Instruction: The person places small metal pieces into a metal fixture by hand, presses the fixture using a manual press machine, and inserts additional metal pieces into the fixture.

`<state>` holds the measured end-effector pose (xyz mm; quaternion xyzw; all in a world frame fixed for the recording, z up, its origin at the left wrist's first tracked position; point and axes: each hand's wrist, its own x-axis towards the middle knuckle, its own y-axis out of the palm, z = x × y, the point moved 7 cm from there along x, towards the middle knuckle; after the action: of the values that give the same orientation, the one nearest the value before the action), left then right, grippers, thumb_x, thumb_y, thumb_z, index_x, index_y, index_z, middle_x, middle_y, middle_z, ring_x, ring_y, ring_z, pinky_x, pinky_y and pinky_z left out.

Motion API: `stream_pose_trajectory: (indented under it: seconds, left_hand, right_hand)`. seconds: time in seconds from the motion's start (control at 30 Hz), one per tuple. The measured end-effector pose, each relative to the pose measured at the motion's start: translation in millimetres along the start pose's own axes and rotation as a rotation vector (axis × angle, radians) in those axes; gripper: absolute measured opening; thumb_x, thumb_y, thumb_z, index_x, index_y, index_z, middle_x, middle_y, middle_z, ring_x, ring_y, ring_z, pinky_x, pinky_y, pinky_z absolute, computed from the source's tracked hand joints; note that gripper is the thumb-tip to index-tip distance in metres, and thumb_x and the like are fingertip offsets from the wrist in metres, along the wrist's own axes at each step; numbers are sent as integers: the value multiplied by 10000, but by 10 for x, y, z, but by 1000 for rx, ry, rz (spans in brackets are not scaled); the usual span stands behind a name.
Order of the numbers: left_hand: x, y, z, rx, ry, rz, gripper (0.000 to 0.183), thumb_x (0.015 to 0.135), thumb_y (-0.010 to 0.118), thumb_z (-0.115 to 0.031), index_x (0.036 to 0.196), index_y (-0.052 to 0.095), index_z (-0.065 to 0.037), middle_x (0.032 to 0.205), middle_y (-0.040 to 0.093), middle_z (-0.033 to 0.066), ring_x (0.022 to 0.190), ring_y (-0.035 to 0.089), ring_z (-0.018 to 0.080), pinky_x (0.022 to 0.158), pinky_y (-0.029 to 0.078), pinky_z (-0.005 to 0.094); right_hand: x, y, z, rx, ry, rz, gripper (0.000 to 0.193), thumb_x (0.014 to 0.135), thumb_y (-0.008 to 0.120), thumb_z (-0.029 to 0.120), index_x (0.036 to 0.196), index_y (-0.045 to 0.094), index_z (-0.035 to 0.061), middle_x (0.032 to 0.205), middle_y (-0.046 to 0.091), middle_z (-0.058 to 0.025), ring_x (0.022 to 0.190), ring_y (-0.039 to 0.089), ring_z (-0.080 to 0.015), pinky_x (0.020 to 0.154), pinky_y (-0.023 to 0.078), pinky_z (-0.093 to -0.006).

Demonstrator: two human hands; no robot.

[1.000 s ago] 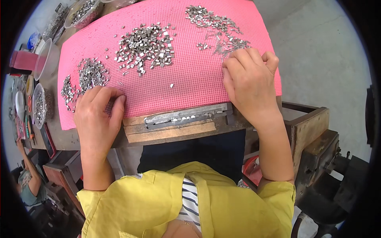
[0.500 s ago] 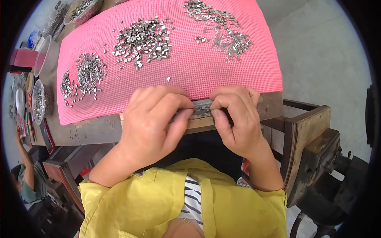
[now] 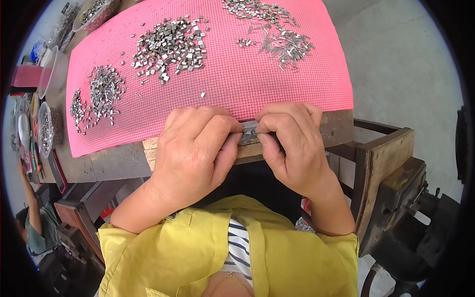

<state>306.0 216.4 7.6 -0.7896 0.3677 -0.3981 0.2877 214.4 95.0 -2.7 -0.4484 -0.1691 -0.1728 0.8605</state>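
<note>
My left hand (image 3: 193, 148) and my right hand (image 3: 297, 141) meet at the table's front edge, fingertips pinched a short way apart. Between them shows a small silvery metal part (image 3: 250, 132), too fine to make out in full; the fingers hide its ends. It lies over a dark, narrow block with a wooden front (image 3: 249, 149). Just beyond my hands spreads a pink textured mat (image 3: 237, 91). A lone bright metal piece (image 3: 202, 94) rests on it near my left knuckles.
On the mat lie heaps of square metal pieces (image 3: 170, 47), thin pins (image 3: 292, 45) and short metal tubes (image 3: 105, 89). Left are plastic tubs (image 3: 49, 129) and a phone (image 3: 58, 172). A dark machine (image 3: 396, 213) stands right. Another person's arm (image 3: 32, 200) shows far left.
The mat and its heaps have shifted slightly left and up in the picture. My right hand has come a little closer to my left; both still pinch at the block.
</note>
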Motion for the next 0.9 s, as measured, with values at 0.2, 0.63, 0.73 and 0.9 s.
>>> stream_pose_trajectory:
  seconds: [0.2,0.63,0.73,0.9]
  left_hand:
    - [40,-38,-100,134,56,8,242,716,776,11,928,680,-55,929,699,70,771,620,279,701,453,379]
    - [-18,60,49,-186,-145,-40,177,731,820,-41,881,745,-95,905,694,57,804,666,263,694,525,383]
    - [-40,55,65,-195,-125,-48,185,742,821,-44,909,764,-97,923,708,59,816,675,262,700,534,379]
    - [13,-128,137,-228,-190,36,269,753,847,-39,1016,792,-50,947,736,110,837,717,270,719,572,347]
  right_hand:
    - [21,41,124,-162,-83,-17,242,810,731,35,1019,620,87,1026,671,-42,894,651,-226,856,347,-380]
    - [25,-90,172,-220,-170,102,304,776,718,12,1069,640,25,1064,648,-111,925,654,-289,861,408,-457]
    - [29,-68,136,-244,-58,68,255,800,714,5,1042,637,28,1039,633,-113,916,637,-306,840,438,-450]
    - [81,-73,175,-174,-26,70,254,788,728,-11,1028,651,17,1046,632,-115,954,634,-314,855,467,-444]
